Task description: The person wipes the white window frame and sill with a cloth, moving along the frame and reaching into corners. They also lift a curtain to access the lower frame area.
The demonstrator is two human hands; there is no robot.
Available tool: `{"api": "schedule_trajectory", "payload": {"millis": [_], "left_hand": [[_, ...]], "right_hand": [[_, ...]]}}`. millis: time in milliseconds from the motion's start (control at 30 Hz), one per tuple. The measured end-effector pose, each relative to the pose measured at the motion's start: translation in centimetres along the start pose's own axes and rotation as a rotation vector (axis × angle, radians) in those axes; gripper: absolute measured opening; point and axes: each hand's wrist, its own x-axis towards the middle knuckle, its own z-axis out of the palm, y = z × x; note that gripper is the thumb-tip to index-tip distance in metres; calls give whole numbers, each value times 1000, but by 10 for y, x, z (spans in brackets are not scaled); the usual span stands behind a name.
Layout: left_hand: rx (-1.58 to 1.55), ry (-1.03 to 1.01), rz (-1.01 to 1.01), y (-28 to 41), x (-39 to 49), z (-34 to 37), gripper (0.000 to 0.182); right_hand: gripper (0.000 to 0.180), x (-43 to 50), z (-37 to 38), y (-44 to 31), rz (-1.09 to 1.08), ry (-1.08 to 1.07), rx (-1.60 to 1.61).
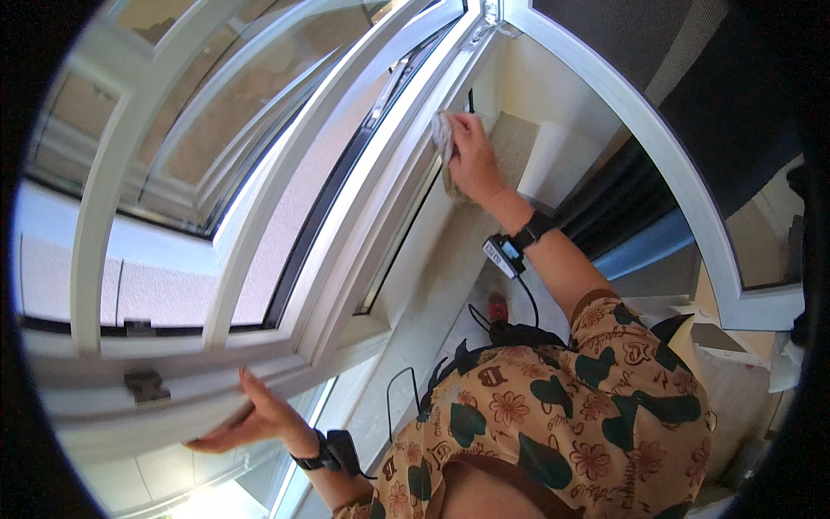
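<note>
My right hand (476,159) is closed around a crumpled greyish cloth (443,139). The cloth lies against the inner edge of a white window frame (395,194). At the lower left, my left hand (269,415) is on a white frame member (194,399), thumb on its face and fingers along its edge. Part of the fingers is hidden there. White bars (240,272) curve across the window opening, left of both hands. A black catch (146,385) sits on the frame member near my left hand.
An open white-framed sash (655,97) stands at the right, with dark curtains (622,175) near it. Below the window runs a sill or ledge (441,259). Each wrist wears a strapped device, and a cable (535,301) hangs from the right one (503,256).
</note>
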Motion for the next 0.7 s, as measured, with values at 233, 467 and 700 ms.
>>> {"api": "schedule_trajectory", "payload": {"millis": [233, 467, 700], "left_hand": [[176, 0, 154, -2, 5, -2, 109], [204, 5, 129, 13, 11, -7, 105], [331, -25, 169, 10, 10, 0, 107]], "right_hand": [[49, -78, -2, -126, -176, -168, 115], [41, -72, -8, -110, -353, -211, -49], [48, 8, -15, 5, 22, -88, -412]]}}
